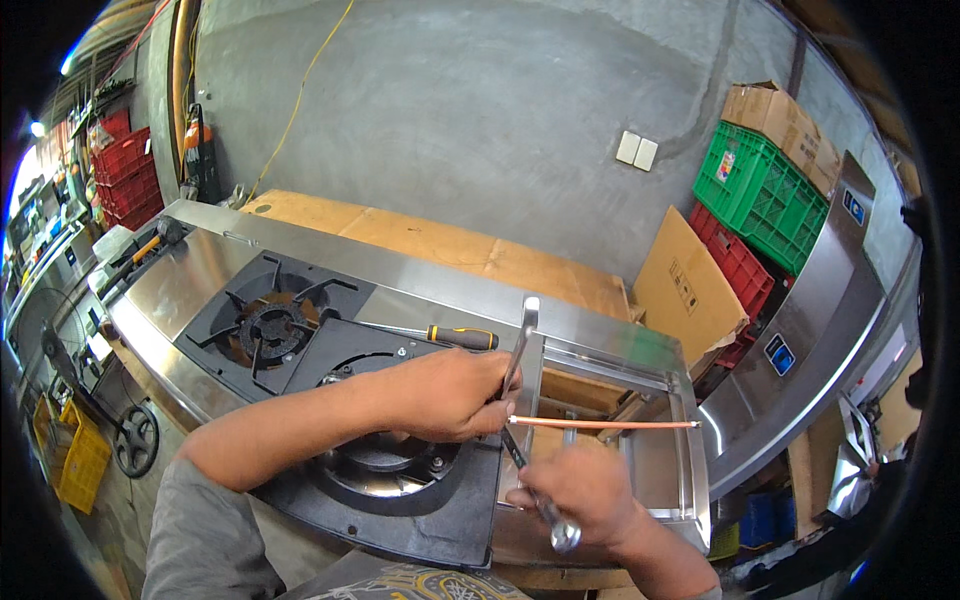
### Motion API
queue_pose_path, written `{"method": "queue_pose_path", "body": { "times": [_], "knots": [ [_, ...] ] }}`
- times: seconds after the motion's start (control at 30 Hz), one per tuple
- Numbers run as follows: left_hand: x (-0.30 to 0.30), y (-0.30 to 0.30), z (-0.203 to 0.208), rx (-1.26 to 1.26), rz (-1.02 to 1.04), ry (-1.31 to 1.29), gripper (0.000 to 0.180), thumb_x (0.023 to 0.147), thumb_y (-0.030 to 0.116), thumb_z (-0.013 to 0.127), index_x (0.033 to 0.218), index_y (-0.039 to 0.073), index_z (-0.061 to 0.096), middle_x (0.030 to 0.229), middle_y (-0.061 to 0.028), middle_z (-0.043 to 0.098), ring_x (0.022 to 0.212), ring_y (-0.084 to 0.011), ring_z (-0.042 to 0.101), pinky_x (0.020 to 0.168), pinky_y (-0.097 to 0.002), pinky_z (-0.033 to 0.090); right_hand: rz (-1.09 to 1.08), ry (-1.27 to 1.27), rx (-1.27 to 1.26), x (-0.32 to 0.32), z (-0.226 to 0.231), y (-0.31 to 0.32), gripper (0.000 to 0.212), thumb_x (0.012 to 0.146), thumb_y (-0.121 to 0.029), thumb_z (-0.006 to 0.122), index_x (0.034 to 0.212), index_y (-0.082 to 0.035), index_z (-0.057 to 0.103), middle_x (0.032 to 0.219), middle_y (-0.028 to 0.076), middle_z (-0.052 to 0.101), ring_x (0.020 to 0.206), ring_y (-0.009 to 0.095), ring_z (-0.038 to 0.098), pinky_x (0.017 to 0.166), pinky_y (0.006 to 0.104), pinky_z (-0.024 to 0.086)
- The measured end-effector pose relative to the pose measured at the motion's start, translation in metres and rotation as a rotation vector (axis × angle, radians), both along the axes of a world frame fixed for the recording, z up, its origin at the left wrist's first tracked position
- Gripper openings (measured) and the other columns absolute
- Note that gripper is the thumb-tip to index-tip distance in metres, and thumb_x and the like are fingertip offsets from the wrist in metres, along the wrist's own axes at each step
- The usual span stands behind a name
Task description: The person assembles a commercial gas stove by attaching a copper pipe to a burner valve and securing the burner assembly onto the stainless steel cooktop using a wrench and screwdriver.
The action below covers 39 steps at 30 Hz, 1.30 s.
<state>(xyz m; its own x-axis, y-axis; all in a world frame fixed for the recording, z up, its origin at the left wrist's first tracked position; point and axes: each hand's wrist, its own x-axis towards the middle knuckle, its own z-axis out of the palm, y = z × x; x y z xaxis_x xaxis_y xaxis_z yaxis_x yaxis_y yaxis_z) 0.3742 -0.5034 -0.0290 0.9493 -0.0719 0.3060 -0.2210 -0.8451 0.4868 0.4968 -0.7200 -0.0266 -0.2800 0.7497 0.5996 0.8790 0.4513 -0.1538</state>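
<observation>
My left hand (450, 392) is closed around a metal wrench (526, 325), whose upper end sticks up past my fingers. A thin copper tube (605, 425) with fittings at both ends runs rightward from beside my left fingertips, over the open frame of the steel stove (420, 295). Just below the tube's left end, my right hand (582, 490) grips a second wrench (563, 535). That wrench slants up toward the fitting; my fingers hide whether its jaw sits on it. Under my left forearm lies a black burner plate (465, 500) with a round opening.
A screwdriver (463, 337) lies on the stove behind my left hand. Left are a burner grate (272, 325) and a hammer (150, 248). Cardboard (440, 240) lines the wall side. Right stand a green crate (760, 195) and a steel panel (810, 310).
</observation>
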Motion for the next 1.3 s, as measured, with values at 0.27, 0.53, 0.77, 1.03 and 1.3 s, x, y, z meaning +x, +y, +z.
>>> {"method": "queue_pose_path", "body": {
  "times": [0.27, 0.53, 0.77, 1.03, 1.3],
  "knots": [
    [-0.008, -0.002, 0.002, 0.017, 0.088, -0.048, 0.029, 0.095, 0.026, 0.060, 0.104, -0.001, 0.054, 0.092, -0.0251, 0.062, 0.086, -0.0479, 0.063, 0.076, -0.0547, 0.050, -0.086, 0.918, -0.252, 0.032, 0.026, 0.068, 0.025, 0.098, -0.029, 0.070, 0.101, -0.005, 0.063, 0.075, 0.002, 0.061, 0.062, 0.011, 0.057, 0.055, 0.0272, 0.046],
    [-0.008, -0.008, 0.012, 0.112, 0.084, -0.061, 0.029, 0.094, 0.027, 0.062, 0.101, 0.000, 0.054, 0.090, -0.0222, 0.062, 0.084, -0.0449, 0.064, 0.075, -0.0530, 0.051, -0.196, 1.161, -0.484, 0.065, 0.020, 0.114, 0.026, 0.101, -0.030, 0.065, 0.096, -0.005, 0.060, 0.070, 0.001, 0.057, 0.055, 0.011, 0.053, 0.051, 0.0265, 0.045],
    [-0.009, -0.006, 0.003, 0.084, 0.127, -0.067, 0.030, 0.096, 0.029, 0.060, 0.106, 0.001, 0.057, 0.088, -0.0218, 0.065, 0.084, -0.0447, 0.066, 0.076, -0.0529, 0.052, -0.217, 1.063, -0.076, 0.042, 0.049, 0.058, 0.022, 0.103, -0.027, 0.061, 0.101, -0.005, 0.062, 0.074, 0.001, 0.059, 0.060, 0.010, 0.056, 0.053, 0.0271, 0.047],
    [-0.007, -0.009, 0.009, 0.071, 0.179, 0.065, 0.027, 0.095, 0.030, 0.058, 0.102, 0.004, 0.056, 0.082, -0.0219, 0.064, 0.082, -0.0458, 0.064, 0.074, -0.0516, 0.051, 0.199, 0.003, 0.252, -0.001, -0.013, -0.002, 0.032, 0.079, -0.021, 0.084, 0.099, -0.007, 0.064, 0.072, 0.005, 0.063, 0.063, 0.022, 0.065, 0.053, 0.0326, 0.051],
    [-0.006, -0.002, 0.004, 0.091, 0.136, 0.028, 0.028, 0.096, 0.031, 0.057, 0.102, 0.004, 0.057, 0.078, -0.0232, 0.063, 0.079, -0.0465, 0.064, 0.071, -0.0529, 0.051, 0.200, -0.188, 0.191, -0.009, -0.035, 0.000, 0.029, 0.077, -0.019, 0.084, 0.098, -0.011, 0.065, 0.070, 0.002, 0.055, 0.060, 0.020, 0.061, 0.049, 0.0313, 0.046]
  ]
}}
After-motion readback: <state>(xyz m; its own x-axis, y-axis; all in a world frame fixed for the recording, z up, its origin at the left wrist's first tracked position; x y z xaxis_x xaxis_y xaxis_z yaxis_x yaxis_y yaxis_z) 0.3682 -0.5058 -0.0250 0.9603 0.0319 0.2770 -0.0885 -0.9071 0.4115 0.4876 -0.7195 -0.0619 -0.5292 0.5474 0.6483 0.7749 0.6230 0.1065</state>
